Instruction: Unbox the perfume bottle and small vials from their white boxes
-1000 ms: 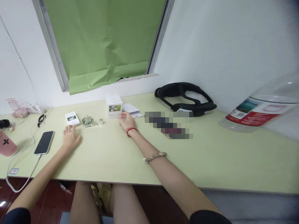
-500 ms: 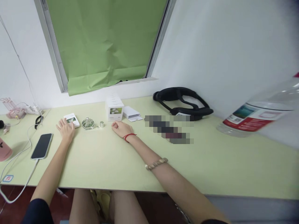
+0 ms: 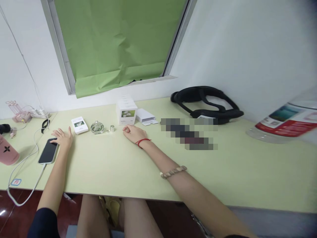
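The left hand (image 3: 61,138) is at the left of the pale green surface (image 3: 106,165), fingers spread, overlapping the far right corner of a phone (image 3: 48,151); whether it touches the screen cannot be told. A white cable (image 3: 37,178) runs from the phone's near end and loops over the near edge. Left of the phone stands a pink cup (image 3: 8,152); beyond it lie a black strap (image 3: 45,125) and a power strip (image 3: 40,113).

To the right of the left hand, a flat white box (image 3: 79,125) lies flower picture up, then a round glass bottle (image 3: 97,127) and a small silvery cap (image 3: 112,128), well apart from either hand.

The right hand (image 3: 135,133) rests with its fingers curled loosely inward; whether they enclose anything is hidden. A white carton (image 3: 126,114) stands just beyond it, with an open white sleeve (image 3: 145,116) beside that on the right. A pixelated item (image 3: 187,134) lies right of this hand, a black headset (image 3: 208,110) farther off, and a large clear bottle (image 3: 287,120) at the far right.
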Available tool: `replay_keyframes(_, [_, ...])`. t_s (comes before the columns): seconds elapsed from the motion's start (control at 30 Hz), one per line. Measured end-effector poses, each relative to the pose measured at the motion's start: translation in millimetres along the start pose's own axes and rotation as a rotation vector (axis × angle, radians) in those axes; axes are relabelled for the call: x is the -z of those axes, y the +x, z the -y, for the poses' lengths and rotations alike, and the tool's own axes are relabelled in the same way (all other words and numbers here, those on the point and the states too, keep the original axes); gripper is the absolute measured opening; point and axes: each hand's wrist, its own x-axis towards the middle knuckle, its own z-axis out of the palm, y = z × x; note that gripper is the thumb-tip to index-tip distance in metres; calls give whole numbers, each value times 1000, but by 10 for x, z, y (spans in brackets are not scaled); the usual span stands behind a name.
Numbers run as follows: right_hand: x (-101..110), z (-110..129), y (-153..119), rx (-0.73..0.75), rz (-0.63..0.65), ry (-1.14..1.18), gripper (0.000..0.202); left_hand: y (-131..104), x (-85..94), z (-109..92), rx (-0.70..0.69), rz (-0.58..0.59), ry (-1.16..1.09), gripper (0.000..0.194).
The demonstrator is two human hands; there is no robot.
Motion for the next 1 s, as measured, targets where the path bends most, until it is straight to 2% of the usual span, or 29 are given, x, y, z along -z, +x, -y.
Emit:
replay_keyframes(0.17, [4, 6, -3, -16, 24, 1, 17, 6, -10, 6, -37, -56, 24, 77])
replay_keyframes(0.3, [14, 9, -6, -24, 27, -6, 17, -43, -109, -63, -163, -103, 1, 71])
replay_keyframes(0.43, [47, 27, -28, -23, 52, -17, 18, -84, -173, -157, -295, -134, -54, 53])
replay_keyframes(0.63, [81, 55, -60, -36, 60, -25, 18, -127, -185, -218, -492, -12, -190, 45])
replay_keyframes(0.8, [78, 49, -63, -36, 60, -21, 18, -204, -281, -263, -738, 42, -140, 38])
replay_keyframes(1.0, [57, 30, -52, -35, 43, -17, 18, -251, -309, -321, -824, 17, -134, 30])
